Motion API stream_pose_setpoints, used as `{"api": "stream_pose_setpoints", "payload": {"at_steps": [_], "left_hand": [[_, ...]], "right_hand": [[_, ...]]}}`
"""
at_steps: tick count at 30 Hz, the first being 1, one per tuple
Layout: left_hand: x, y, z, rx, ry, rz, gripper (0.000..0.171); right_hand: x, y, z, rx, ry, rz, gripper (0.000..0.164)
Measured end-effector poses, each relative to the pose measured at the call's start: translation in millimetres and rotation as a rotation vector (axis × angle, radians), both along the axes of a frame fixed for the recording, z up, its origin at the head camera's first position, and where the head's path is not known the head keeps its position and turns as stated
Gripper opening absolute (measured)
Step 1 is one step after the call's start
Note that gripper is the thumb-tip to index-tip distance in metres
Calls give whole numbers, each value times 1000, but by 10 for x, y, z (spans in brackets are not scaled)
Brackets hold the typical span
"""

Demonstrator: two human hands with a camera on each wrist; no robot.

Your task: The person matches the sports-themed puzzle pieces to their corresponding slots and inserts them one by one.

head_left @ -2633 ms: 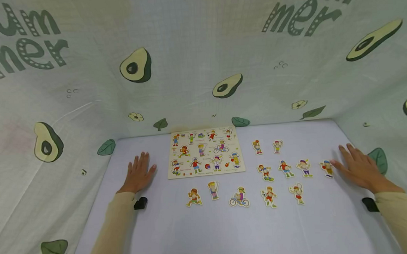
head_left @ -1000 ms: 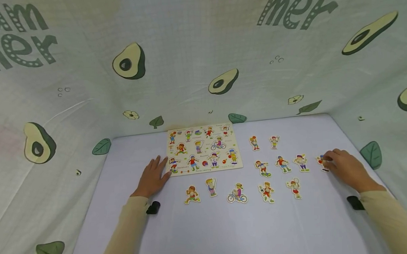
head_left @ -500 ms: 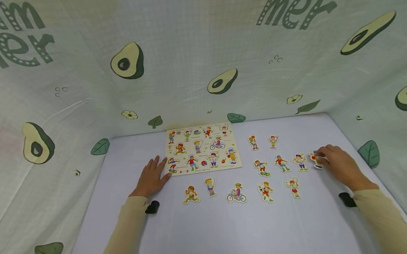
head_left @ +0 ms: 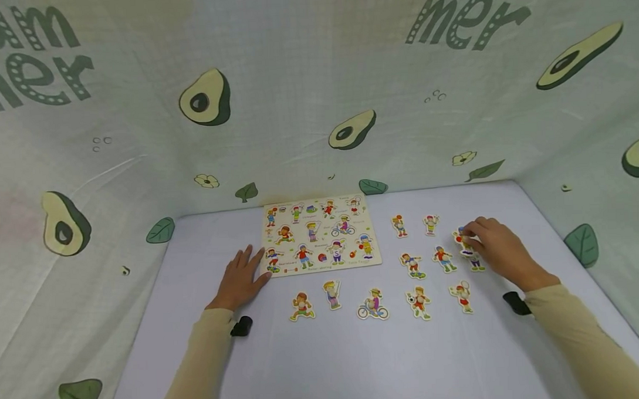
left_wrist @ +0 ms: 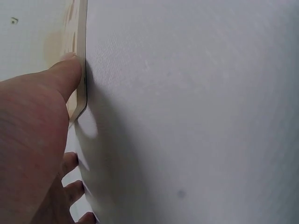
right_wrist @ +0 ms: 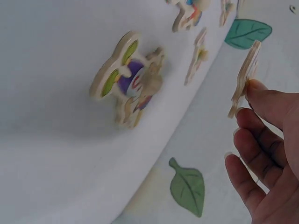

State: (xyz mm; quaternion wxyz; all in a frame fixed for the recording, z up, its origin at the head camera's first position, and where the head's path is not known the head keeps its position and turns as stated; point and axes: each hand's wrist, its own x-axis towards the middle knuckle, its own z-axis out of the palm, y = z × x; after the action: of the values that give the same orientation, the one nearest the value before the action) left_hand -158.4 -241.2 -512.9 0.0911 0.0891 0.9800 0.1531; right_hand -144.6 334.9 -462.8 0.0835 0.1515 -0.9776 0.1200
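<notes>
My right hand [head_left: 503, 255] pinches a flat wooden puzzle piece [head_left: 462, 241], a child in a blue cap with a red paddle, between thumb and fingertips. In the right wrist view the held piece [right_wrist: 245, 77] is seen nearly edge-on, off the table. Behind it in the head view, a baseball-player piece [head_left: 477, 265] lies partly covered. My left hand [head_left: 240, 281] lies with fingers extended at the near left corner of the puzzle board [head_left: 295, 248]. In the left wrist view, its thumb [left_wrist: 67, 72] touches the board's edge [left_wrist: 81, 46].
Several loose pieces lie right of the board, including a roller skater [head_left: 445, 259] and a skateboarder [head_left: 413, 266]. Nearer are a runner [head_left: 301, 306], golfer [head_left: 331, 295], cyclist [head_left: 373, 304], footballer [head_left: 418, 303] and tennis player [head_left: 462, 296]. A printed curtain [head_left: 285, 136] stands behind the table.
My right hand has taken hold of the blue-capped piece at the far right, lifted it and carried it left. Earlier my left hand moved right to the board's corner, then stayed.
</notes>
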Motion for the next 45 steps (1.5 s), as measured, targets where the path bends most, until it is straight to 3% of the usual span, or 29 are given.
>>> {"api": "stream_pose_setpoints", "payload": {"at_steps": [15,26,37,45], "left_hand": [[-10,-8,-68,14,-4,2,72],[-14,-20,-36,-3,-33,6,72],[-7,13,13,16,-35,1,71],[-5,-1,-33,1,-32,1,72]], "right_hand": [[-222,-608,-9,-15,-4,120,15],[-390,-1044,-16,0,14,187,12],[-537,-1376,-129,5,-17,279,16],[-599,-1530,-199,-21,-29,323,12]]}}
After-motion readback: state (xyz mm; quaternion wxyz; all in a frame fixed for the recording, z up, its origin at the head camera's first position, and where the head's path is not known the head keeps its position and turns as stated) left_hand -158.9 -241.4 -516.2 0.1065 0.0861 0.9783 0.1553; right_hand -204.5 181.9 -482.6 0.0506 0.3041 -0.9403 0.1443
